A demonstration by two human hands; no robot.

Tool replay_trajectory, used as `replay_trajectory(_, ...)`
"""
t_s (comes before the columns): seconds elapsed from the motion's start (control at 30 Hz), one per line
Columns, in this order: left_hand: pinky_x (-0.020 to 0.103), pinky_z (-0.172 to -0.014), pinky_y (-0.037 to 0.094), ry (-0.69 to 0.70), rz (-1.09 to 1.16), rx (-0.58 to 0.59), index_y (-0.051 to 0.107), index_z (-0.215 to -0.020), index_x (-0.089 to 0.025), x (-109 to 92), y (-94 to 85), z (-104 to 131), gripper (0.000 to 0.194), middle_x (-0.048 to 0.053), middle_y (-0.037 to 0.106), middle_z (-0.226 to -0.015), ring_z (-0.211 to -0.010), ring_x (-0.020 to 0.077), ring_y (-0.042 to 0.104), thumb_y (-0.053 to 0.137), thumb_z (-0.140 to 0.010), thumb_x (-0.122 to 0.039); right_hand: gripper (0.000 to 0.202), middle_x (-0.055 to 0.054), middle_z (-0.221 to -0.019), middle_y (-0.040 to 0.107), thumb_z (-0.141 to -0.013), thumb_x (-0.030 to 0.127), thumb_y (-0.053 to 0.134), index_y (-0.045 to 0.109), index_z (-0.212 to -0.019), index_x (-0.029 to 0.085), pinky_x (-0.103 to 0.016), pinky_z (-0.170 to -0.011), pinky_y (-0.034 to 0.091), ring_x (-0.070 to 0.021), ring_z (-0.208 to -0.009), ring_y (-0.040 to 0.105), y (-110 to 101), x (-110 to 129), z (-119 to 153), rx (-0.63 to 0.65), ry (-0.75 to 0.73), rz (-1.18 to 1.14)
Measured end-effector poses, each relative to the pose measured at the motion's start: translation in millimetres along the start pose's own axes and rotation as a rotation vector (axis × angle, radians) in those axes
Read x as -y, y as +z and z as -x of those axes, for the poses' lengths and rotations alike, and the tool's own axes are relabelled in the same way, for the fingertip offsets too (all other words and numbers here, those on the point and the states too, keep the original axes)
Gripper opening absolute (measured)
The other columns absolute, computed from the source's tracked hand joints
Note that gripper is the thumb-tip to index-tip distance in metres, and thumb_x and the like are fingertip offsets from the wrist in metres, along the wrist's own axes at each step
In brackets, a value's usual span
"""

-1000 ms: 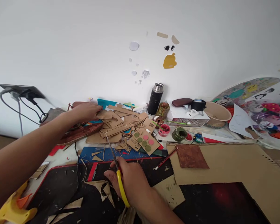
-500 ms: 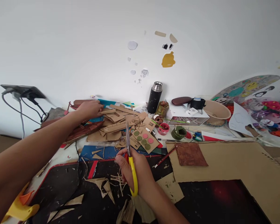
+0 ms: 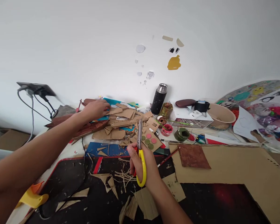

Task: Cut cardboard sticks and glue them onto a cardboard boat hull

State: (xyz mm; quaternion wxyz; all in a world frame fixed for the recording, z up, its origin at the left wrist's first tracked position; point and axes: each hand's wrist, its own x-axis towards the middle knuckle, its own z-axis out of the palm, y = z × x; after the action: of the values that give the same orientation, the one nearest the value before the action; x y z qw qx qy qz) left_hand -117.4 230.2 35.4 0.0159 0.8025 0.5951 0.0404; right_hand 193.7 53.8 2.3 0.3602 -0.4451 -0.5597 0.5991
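Note:
Scissors (image 3: 142,168) with yellow and red handles are gripped in my right hand (image 3: 149,163), their blades closed together and pointing away from me. Farther off on the left, my left hand (image 3: 96,109) reaches to the heap of cut cardboard (image 3: 123,123). Its bent fingers meet the edge of a cardboard piece (image 3: 114,111) on top of the heap; the fingertips are partly hidden. Beneath the scissors lie thin cardboard strips (image 3: 124,177) and offcuts (image 3: 147,202) on the dark mat (image 3: 102,208). A card with green and pink dots (image 3: 151,141) is just beyond the blades.
A black thermos (image 3: 158,101), open paint pots (image 3: 182,133) and a beige bowl (image 3: 220,115) line the wall. Large cardboard (image 3: 235,163) carries a brown-painted square (image 3: 193,156) on the right. A yellow tool (image 3: 34,198) and a dark cable (image 3: 84,165) are at left.
The view has shifted left, so the scene sits farther right. My left hand stays at the cardboard heap, where some top pieces have moved. The scissors remain in my right hand.

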Motion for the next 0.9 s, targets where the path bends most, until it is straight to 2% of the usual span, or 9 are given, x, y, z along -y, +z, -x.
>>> replay_trajectory(0.1, 0.041, -0.102, 0.052, 0.076, 0.035, 0.011, 0.078, -0.116, -0.027, -22.2, -13.0, 28.1, 0.032, 0.009, 0.079, -0.128, -0.121, 0.0306, 0.069, 0.056, -0.098, -0.040, 0.051, 0.007, -0.048, 0.054, -0.100, 0.073, 0.057, 0.061, -0.102, 0.022, -0.021, -0.042, 0.039, -0.0132, -0.038, 0.053, 0.3, 0.8, 1.1, -0.001, 0.004, 0.007)
replay_trajectory(0.2, 0.037, -0.088, 0.055, 0.195, 0.186, 0.110, 0.079, -0.106, -0.027, -46.0, -19.7, 61.8, 0.030, 0.008, 0.081, -0.108, -0.100, 0.0269, 0.074, 0.053, -0.103, -0.040, 0.052, 0.008, -0.049, 0.054, -0.099, 0.074, 0.059, 0.061, -0.102, 0.022, -0.022, -0.042, 0.039, -0.0133, -0.037, 0.052, 1.5, 1.7, 2.9, 0.005, 0.012, 0.003)
replay_trajectory(0.27, 0.036, -0.087, 0.055, 0.255, 0.231, 0.205, 0.079, -0.108, -0.027, -59.5, -15.1, 83.1, 0.027, 0.008, 0.080, -0.109, -0.099, 0.0259, 0.075, 0.054, -0.103, -0.038, 0.052, 0.008, -0.048, 0.054, -0.099, 0.074, 0.060, 0.061, -0.101, 0.023, -0.022, -0.042, 0.041, -0.0135, -0.037, 0.053, 2.2, 1.5, 3.8, 0.003, 0.002, 0.022)
replay_trajectory(0.33, 0.037, -0.094, 0.056, 0.293, 0.243, 0.229, 0.078, -0.115, -0.030, -69.6, -3.2, 101.1, 0.022, 0.008, 0.078, -0.119, -0.112, 0.0286, 0.073, 0.064, -0.099, -0.036, 0.050, 0.008, -0.048, 0.054, -0.100, 0.073, 0.059, 0.061, -0.101, 0.023, -0.022, -0.043, 0.042, -0.0136, -0.038, 0.054, 2.5, 0.4, 4.1, 0.000, -0.016, 0.043)
replay_trajectory(0.4, 0.037, -0.098, 0.056, 0.328, 0.235, 0.246, 0.076, -0.124, -0.032, -75.9, 11.6, 114.1, 0.032, 0.008, 0.077, -0.127, -0.116, 0.0293, 0.072, 0.070, -0.093, -0.028, 0.049, 0.008, -0.048, 0.054, -0.102, 0.072, 0.057, 0.060, -0.101, 0.023, -0.022, -0.043, 0.043, -0.0137, -0.038, 0.054, 2.5, -1.7, 3.8, 0.002, -0.028, 0.055)
replay_trajectory(0.53, 0.039, -0.097, 0.056, 0.276, 0.158, 0.227, 0.077, -0.105, -0.025, -74.6, 26.7, 126.1, 0.018, 0.011, 0.077, -0.116, -0.110, 0.0302, 0.073, 0.061, -0.097, -0.022, 0.045, 0.009, -0.047, 0.053, -0.104, 0.070, 0.056, 0.059, -0.101, 0.024, -0.022, -0.043, 0.043, -0.0141, -0.037, 0.053, 3.0, -8.4, 2.1, 0.015, -0.035, 0.112)
replay_trajectory(0.7, 0.039, -0.096, 0.054, 0.155, 0.269, 0.078, 0.077, -0.108, -0.025, -60.4, 6.5, 141.9, 0.034, 0.011, 0.078, -0.115, -0.109, 0.0296, 0.073, 0.050, -0.107, -0.045, 0.046, 0.008, -0.050, 0.054, -0.104, 0.070, 0.057, 0.059, -0.101, 0.024, -0.023, -0.045, 0.045, -0.0145, -0.038, 0.056, 4.2, -12.7, 1.5, 0.028, -0.037, 0.113)
replay_trajectory(0.8, 0.037, -0.089, 0.055, 0.095, 0.346, 0.088, 0.078, -0.105, -0.026, -58.4, -4.2, 159.8, 0.037, 0.009, 0.079, -0.108, -0.102, 0.0281, 0.074, 0.051, -0.105, -0.052, 0.050, 0.008, -0.049, 0.054, -0.101, 0.073, 0.057, 0.059, -0.103, 0.024, -0.023, -0.043, 0.044, -0.0153, -0.038, 0.056, 3.9, -11.6, 0.7, 0.018, -0.024, 0.057)
replay_trajectory(0.9, 0.037, -0.089, 0.056, 0.047, 0.413, 0.104, 0.078, -0.106, -0.027, -63.4, -4.8, 177.2, 0.037, 0.008, 0.081, -0.108, -0.099, 0.0284, 0.074, 0.053, -0.103, -0.054, 0.058, 0.008, -0.047, 0.055, -0.097, 0.079, 0.058, 0.059, -0.106, 0.022, -0.023, -0.041, 0.043, -0.0153, -0.036, 0.055, 3.8, -11.0, -3.8, 0.001, -0.027, -0.012)
